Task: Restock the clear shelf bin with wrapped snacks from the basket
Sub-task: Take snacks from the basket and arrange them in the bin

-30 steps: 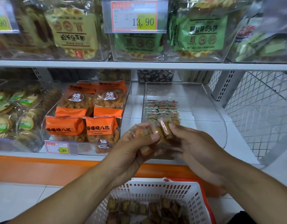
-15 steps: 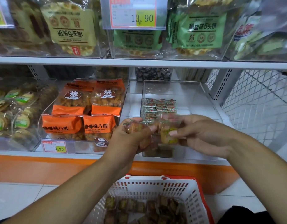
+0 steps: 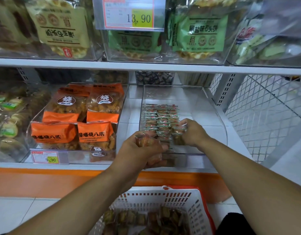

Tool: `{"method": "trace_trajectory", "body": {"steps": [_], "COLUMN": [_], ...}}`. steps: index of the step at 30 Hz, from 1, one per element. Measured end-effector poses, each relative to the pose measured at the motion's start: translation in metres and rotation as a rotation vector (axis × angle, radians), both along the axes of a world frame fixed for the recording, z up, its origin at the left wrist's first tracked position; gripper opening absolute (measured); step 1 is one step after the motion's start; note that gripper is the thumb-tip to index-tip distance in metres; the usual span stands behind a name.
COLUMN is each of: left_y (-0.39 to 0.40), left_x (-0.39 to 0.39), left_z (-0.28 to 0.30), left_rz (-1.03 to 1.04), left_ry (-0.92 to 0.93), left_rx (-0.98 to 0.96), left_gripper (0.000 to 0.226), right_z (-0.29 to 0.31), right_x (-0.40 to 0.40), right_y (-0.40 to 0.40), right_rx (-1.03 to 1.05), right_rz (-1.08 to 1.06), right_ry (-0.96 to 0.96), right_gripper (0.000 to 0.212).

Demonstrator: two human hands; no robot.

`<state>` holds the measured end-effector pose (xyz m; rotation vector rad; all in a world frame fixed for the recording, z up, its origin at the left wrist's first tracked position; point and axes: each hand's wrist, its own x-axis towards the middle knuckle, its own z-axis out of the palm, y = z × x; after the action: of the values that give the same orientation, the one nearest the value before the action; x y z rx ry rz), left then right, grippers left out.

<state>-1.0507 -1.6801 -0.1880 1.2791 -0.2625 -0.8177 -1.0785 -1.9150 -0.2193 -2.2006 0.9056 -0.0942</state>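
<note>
My right hand [image 3: 192, 133] has pulled away from the left and is now inside the bin [image 3: 214, 116], pinching a snack [image 3: 177, 133] against the right edge of the rows [image 3: 160, 117]. Left hand [image 3: 143, 150] stays at the front lip, clutching a bunch. Placing is underway; basket [image 3: 193, 211] below is nowhere near empty.

A single head-worn wide-angle view looks forward and down from close in front of a white metal store shelf [image 3: 146, 66], straight at its clear plastic bin [image 3: 214, 116]. Both forearms reach in from the bottom edge, above a white slotted plastic basket with a red rim [image 3: 193, 209] on the pale tiled floor [image 3: 19, 211]
</note>
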Motion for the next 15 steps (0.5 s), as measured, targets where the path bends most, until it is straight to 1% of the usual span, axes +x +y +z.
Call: {"method": "trace_trajectory", "body": {"steps": [2, 5, 8, 10, 13, 15], "left_y": [-0.001, -0.001, -0.002, 0.001, 0.004, 0.005], "left_x": [0.0, -0.001, -0.003, -0.002, 0.001, 0.003], "left_z": [0.001, 0.003, 0.005, 0.006, 0.009, 0.013], "left_rz": [0.013, -0.001, 0.003, -0.012, -0.062, -0.067], "left_ry": [0.021, 0.022, 0.033, 0.064, 0.12, 0.208], "left_rx": [0.002, -0.001, 0.006, -0.009, -0.069, -0.108], "left_gripper": [0.05, 0.049, 0.046, 0.044, 0.038, 0.046], "right_z": [-0.002, -0.004, -0.007, -0.009, -0.011, -0.007], "right_x": [0.007, 0.015, 0.018, 0.018, 0.019, 0.016], "right_y": [0.002, 0.004, 0.002, 0.001, 0.0, 0.001], "right_rx": [0.019, 0.085, 0.071, 0.078, 0.153, 0.12], "right_rz": [-0.03, -0.032, -0.051, -0.056, -0.033, 0.011], "right_ry": [-0.009, -0.016, -0.03, -0.035, -0.022, 0.033], "right_gripper": [0.056, 0.076, 0.089, 0.091, 0.089, 0.084]}}
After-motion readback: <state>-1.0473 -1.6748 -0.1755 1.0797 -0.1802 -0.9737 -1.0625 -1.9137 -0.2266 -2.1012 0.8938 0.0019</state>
